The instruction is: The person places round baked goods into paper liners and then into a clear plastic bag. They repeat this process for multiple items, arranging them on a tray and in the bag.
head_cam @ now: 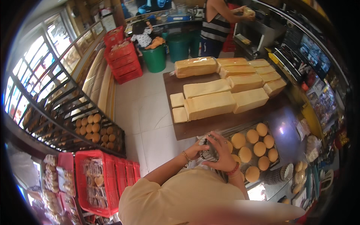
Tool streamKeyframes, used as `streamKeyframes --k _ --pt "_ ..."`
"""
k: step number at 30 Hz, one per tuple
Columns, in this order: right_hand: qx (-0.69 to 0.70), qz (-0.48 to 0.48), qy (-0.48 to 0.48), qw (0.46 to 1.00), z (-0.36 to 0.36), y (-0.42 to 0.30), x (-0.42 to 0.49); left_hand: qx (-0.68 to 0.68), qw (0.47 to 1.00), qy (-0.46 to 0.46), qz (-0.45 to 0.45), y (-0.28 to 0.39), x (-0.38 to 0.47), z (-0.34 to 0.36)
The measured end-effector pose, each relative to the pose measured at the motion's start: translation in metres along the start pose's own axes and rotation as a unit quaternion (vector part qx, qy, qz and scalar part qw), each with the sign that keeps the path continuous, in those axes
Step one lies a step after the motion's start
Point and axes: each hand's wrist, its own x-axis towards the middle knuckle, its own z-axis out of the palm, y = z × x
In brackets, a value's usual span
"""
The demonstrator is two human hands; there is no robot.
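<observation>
Between both hands is a stack of fluted metal baking molds [208, 152], near the edge of a baking tray. My left hand [194, 150] grips its left side, thumb across the front. My right hand [221, 153] curls over its right side and top, fingers bent. Beside my right hand, a dark metal tray [274, 135] carries several round golden cupcakes [245, 154]. Another nested stack of fluted molds [277, 175] lies at the tray's lower right. Beyond the hands, large loaves of bread [211, 105] stand in rows on a brown table.
The brown table [194, 130] lies ahead. Red plastic crates [94, 155] stand at lower left and more [123, 63] farther back, beside a green bin [154, 60]. A dark rack [112, 149] holds round buns. A co-worker [215, 28] and a child [142, 35] are at the back.
</observation>
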Motion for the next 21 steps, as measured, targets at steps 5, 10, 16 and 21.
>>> streamKeyframes --k 5,10,16,21 --pt "0.067 0.054 0.057 0.995 0.002 0.019 -0.027 -0.034 0.998 0.002 -0.051 -0.010 0.018 0.004" --pt "0.073 0.113 0.136 0.981 0.023 0.038 -0.044 -0.076 0.991 0.056 -0.097 -0.016 0.044 0.026" --pt "-0.007 0.142 0.221 0.965 0.016 0.039 -0.062 -0.046 0.992 0.062 -0.099 -0.026 0.059 0.059" --pt "0.279 0.178 0.230 0.915 0.000 0.031 -0.073 0.072 0.989 0.036 -0.124 -0.030 0.065 0.065"
